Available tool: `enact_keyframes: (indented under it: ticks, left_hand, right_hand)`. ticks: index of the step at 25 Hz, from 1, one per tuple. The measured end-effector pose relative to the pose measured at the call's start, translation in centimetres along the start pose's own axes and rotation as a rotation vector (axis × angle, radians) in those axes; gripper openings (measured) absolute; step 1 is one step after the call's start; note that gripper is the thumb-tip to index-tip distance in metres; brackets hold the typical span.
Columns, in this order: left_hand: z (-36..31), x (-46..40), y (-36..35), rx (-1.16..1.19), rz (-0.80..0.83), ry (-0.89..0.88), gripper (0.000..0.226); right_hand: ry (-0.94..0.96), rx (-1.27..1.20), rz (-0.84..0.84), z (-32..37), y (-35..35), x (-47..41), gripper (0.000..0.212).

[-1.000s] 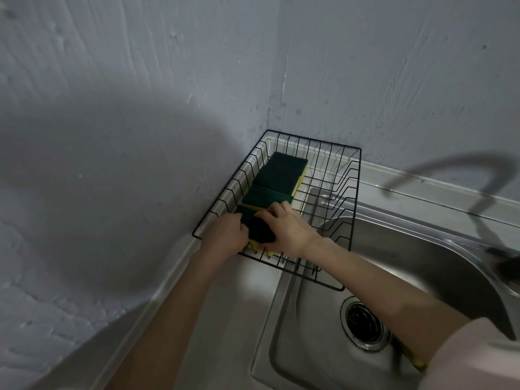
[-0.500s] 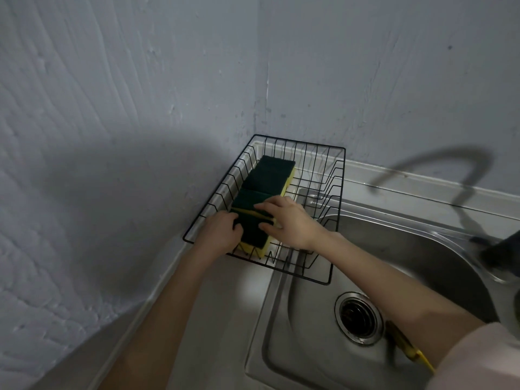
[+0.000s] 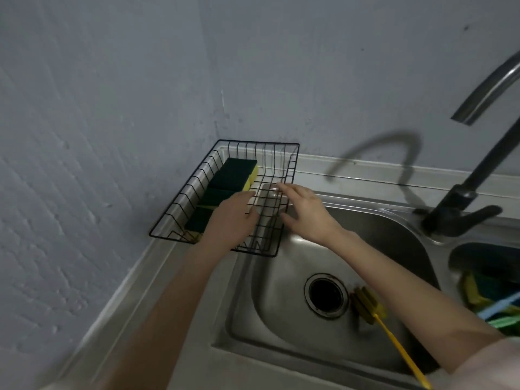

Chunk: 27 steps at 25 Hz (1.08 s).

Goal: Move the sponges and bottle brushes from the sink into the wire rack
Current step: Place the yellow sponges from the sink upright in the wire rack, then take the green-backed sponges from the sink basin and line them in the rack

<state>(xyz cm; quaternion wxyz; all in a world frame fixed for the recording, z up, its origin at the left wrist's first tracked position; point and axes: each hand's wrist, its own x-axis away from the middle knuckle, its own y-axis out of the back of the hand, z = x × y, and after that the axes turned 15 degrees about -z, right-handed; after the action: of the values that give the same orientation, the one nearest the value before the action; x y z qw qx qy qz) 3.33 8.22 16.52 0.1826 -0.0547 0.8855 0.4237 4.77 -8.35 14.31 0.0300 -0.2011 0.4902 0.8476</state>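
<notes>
Black wire rack [image 3: 291,161] sits in the back left corner of the steel sink [image 3: 394,237] top, with green-and-yellow sponges [image 3: 232,173] lined along its left side. Both hands hover over it, fingers loose and holding nothing: left hand [image 3: 232,220] beside the sponges, right hand [image 3: 305,211] at the rack's right edge. One yellow bottle brush [image 3: 368,302] lies in the basin by the drain [image 3: 326,295].
</notes>
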Motion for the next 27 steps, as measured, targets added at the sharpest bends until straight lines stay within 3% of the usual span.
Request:
enact_keyframes:
  ticks: [7, 27]
  left_hand:
    - [-7.9, 2.9, -5.5, 0.039, 0.074, -0.113, 0.04]
    - [-25.3, 10.0, -24.5, 0.132, 0.393, -0.119, 0.046]
  right_hand:
    - [-0.141, 0.067, 0.002, -6.7, 5.8, 7.1, 0.071]
    - [-0.458, 0.213, 0.144, -27.6, 18.4, 22.6, 0.062]
